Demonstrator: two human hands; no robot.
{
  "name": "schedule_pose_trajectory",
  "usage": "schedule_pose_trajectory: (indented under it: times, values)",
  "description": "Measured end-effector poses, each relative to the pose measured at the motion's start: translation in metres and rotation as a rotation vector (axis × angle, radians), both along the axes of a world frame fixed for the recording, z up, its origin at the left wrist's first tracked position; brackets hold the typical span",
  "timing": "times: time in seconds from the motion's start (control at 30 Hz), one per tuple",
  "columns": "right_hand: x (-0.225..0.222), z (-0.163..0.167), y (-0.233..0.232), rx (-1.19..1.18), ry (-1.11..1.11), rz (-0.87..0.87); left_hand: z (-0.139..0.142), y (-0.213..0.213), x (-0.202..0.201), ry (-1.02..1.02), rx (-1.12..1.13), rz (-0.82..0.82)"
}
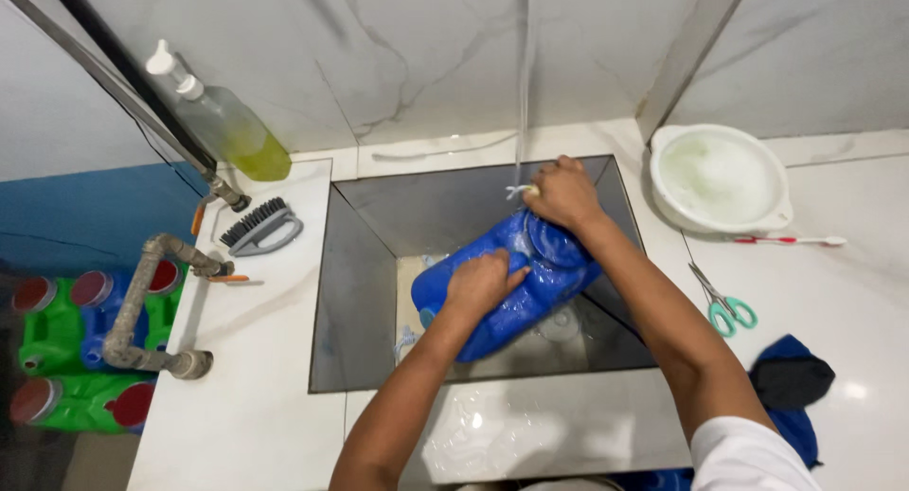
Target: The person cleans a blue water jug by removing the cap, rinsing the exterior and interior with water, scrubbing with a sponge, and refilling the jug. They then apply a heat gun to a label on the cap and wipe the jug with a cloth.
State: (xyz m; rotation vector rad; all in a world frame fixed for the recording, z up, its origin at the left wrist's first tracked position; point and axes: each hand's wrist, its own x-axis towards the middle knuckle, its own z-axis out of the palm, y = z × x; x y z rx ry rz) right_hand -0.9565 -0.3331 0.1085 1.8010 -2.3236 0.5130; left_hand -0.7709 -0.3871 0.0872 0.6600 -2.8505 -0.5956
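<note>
Two bare arms reach forward over the wet white tabletop (530, 434) into a square, dark-walled sink (365, 292), where a blue plastic jug (516, 306) lies on its side under a thin stream of tap water (522, 84). The left hand (481, 283), the nearer of the two, rests flat on the jug's upper face about midway along, its fingers pressed together and curled over the plastic. The right hand (563, 194) sits farther back at the jug's upper end, fingers bunched tight around something small and pale where the water lands; what it pinches cannot be made out. The jug's long axis runs diagonally, from lower left near the sink floor up to the right toward the wall, so its raised end lies directly beneath the right hand and its lower end falls left of and below the left hand. On the tabletop to the right lie green-handled scissors (724, 306), a dark blue cloth (791, 382), a toothbrush (791, 240) and a white basin (720, 177) of cloudy water. To the left sit a grey scrubbing brush (260, 228) and, against the marble wall, a pump bottle (222, 117) of yellow-green liquid.
</note>
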Motion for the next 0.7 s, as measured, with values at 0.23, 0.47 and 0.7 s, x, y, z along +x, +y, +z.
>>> schedule_pose_trajectory:
  times: [0.23,0.47,0.7]
  values:
    - [-0.037,-0.025,-0.029,0.139,-0.179,0.022,0.008,-0.012,0.038,-0.002,0.055,-0.036]
    - [0.013,-0.119,0.001,-0.534,-0.698,-0.424,-0.025,-0.051,0.067,0.053,0.144,0.265]
    - [0.128,-0.116,-0.020,-0.034,-0.194,0.364,-0.046,-0.078,0.058,0.175,0.080,0.564]
